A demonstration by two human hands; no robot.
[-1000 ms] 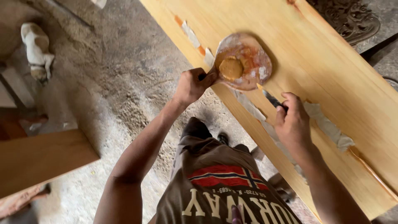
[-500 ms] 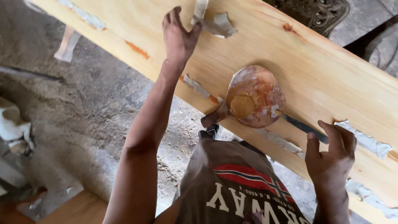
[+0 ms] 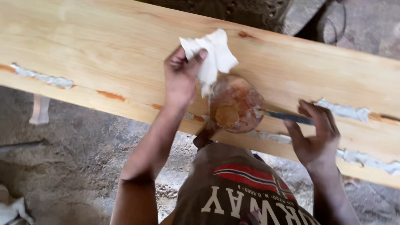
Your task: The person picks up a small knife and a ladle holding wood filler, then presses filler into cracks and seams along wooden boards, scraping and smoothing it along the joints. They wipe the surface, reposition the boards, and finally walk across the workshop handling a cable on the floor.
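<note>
while the left hand [image 3: 181,79] pinches a crumpled white rag [image 3: 212,56] between thumb and fingers above the long pale wooden plank [image 3: 104,54], the right hand [image 3: 316,135] rests with fingers loosely spread over the dark handle of a putty knife [image 3: 287,117] lying flat on the board; whether it actually grips the handle cannot be told. just between both hands sits a round brown pan [image 3: 235,106] holding tan filler paste, its short handle hanging off the plank's near edge. pale filler patches [image 3: 341,110] streak the wood near the right hand, others far left. below lies a rough grey floor [image 3: 75,150].
</note>
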